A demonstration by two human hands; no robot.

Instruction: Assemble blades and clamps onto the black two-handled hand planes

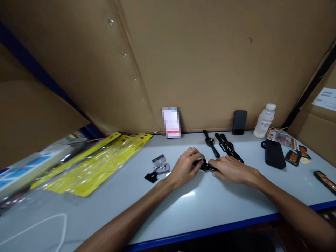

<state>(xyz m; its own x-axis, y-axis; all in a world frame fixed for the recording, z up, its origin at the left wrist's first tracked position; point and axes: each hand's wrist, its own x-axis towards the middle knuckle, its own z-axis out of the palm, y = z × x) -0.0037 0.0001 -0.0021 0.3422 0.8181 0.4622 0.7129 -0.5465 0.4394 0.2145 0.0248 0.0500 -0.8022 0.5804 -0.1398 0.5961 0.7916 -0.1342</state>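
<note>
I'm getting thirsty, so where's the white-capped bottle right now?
In the head view, the white-capped bottle stands at the back right of the table, just to the right of the upright black phone.

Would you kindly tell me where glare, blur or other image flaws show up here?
In the head view: a bright glare streak on the table; smearing over the blue-lettered pack at left; highlights on the yellow packages; pixelation over the upright screen; little fine detail on the black tool in the left hand and right hand.
</note>
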